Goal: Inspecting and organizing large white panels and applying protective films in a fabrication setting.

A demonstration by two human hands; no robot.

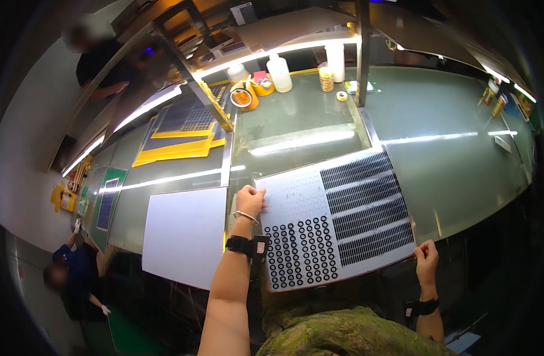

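Observation:
A large white sheet [334,240] printed with rows of black rings and blocks of black bars lies slanted on the glass-topped table in front of me, its near edge reaching past the table edge. My left hand [251,200] is closed at its left edge, fingertips pinching the margin near the far left corner. At the near right corner, my right hand [427,258] pinches the edge between thumb and fingers. Left of my forearm lies a plain white sheet [186,234], with no hand on it.
Yellow-edged dark sheets [180,142] lie at the back left. Bottles [279,72] and tape rolls [242,98] stand along the back, beside a metal post [362,53]. On the left, a gloved co-worker [79,261] is near a green board [111,204]; another person [100,62] stands farther back.

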